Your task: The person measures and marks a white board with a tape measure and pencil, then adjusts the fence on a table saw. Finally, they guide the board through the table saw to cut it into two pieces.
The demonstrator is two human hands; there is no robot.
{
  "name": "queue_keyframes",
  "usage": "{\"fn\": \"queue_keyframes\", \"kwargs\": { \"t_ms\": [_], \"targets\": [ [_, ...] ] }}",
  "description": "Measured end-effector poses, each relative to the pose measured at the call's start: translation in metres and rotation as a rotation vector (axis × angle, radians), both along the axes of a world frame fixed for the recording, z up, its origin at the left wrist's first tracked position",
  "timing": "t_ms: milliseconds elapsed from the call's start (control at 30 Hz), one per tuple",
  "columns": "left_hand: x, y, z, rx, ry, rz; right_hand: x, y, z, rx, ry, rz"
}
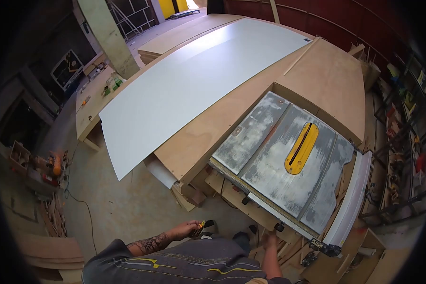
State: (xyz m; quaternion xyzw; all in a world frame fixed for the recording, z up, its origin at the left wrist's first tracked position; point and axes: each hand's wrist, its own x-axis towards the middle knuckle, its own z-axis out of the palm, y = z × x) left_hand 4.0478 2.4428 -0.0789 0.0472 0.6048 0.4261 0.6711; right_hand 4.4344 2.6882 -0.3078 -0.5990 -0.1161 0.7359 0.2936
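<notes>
My left hand is closed around a small yellow-and-black tape measure, held low in front of my body. Lower right, my right hand hangs beside the front of the table saw, below its rail; its fingers are too small and dark to make out. The saw has a worn grey metal top with a yellow throat plate and a dark slot in it. Beyond lies a large white sheet on the wooden table around the saw.
A thin wood strip lies by the sheet's right end. The sheet's near left corner overhangs the table. A side bench stands at left, near a pillar. A cable runs over the floor. Shelves line the right.
</notes>
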Motion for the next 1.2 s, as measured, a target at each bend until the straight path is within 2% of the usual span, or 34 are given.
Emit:
{"fn": "queue_keyframes", "kwargs": {
  "t_ms": [33, 67, 100, 167, 200, 233, 300, 367, 433, 500, 567, 633, 700, 833, 867, 900, 933, 967, 1000, 1100, 1167, 1200],
  "targets": [
    [0.005, 0.014, -0.002, 0.050, 0.069, -0.107, -0.029, -0.019, 0.002, -0.057, -0.063, 0.130],
    [0.010, 0.026, -0.002, 0.084, 0.098, -0.142, -0.055, -0.027, 0.073, -0.145, -0.142, 0.489],
    [0.015, 0.039, 0.000, 0.118, 0.128, -0.176, -0.086, -0.035, 0.107, -0.093, -0.094, 0.642],
    [0.025, 0.060, 0.006, 0.197, 0.218, -0.361, -0.143, -0.048, 0.157, -0.014, 0.081, 0.722],
    [0.027, 0.065, 0.004, 0.212, 0.211, -0.320, -0.167, -0.050, 0.176, 0.047, 0.175, 0.749],
    [0.026, 0.072, 0.003, 0.324, 0.293, -0.448, -0.181, -0.050, 0.183, 0.106, 0.272, 0.775],
    [0.019, 0.076, 0.004, 0.449, 0.383, -0.547, -0.201, -0.043, 0.180, 0.175, 0.265, 0.909],
    [0.010, 0.071, 0.021, 0.411, 0.574, -0.581, -0.214, -0.039, 0.185, 0.241, 0.262, 1.036],
    [-0.002, 0.057, 0.048, 0.393, 0.577, -0.481, -0.225, -0.040, 0.209, -0.010, 0.327, 0.908],
    [-0.014, 0.040, 0.051, 0.369, 0.564, -0.395, -0.239, -0.047, 0.210, -0.063, 0.296, 0.908],
    [-0.030, 0.019, 0.029, 0.355, 0.419, -0.336, -0.241, -0.049, 0.165, 0.019, 0.201, 0.856],
    [-0.041, -0.004, 0.011, 0.378, 0.316, -0.262, -0.255, -0.057, 0.184, 0.050, 0.147, 0.846],
    [-0.057, -0.023, 0.013, 0.391, 0.472, -0.404, -0.272, -0.064, 0.190, 0.139, 0.119, 0.823],
    [-0.061, -0.038, -0.008, 0.464, 0.388, -0.352, -0.299, -0.077, 0.199, 0.308, 0.097, 0.818],
    [-0.062, -0.036, 0.004, 0.462, 0.368, -0.377, -0.307, -0.077, 0.205, 0.359, 0.126, 0.858],
    [-0.061, -0.031, 0.031, 0.393, 0.313, -0.286, -0.315, -0.079, 0.213, 0.350, 0.118, 0.836],
    [-0.063, -0.025, 0.046, 0.322, 0.260, -0.191, -0.323, -0.083, 0.224, 0.464, 0.135, 0.891],
    [-0.065, -0.020, 0.045, 0.318, 0.252, -0.204, -0.329, -0.084, 0.231, 0.579, 0.153, 0.949],
    [-0.066, -0.016, 0.044, 0.319, 0.259, -0.206, -0.333, -0.083, 0.229, 0.570, 0.148, 0.941],
    [-0.067, -0.013, 0.029, 0.308, 0.262, -0.177, -0.341, -0.079, 0.225, 0.482, 0.164, 0.841],
    [-0.068, -0.017, -0.007, 0.366, 0.289, -0.073, -0.345, -0.071, 0.226, 0.245, 0.235, 0.521],
    [-0.070, -0.018, 0.009, 0.310, 0.223, 0.011, -0.344, -0.064, 0.224, 0.216, 0.202, 0.475]
  ]
}}
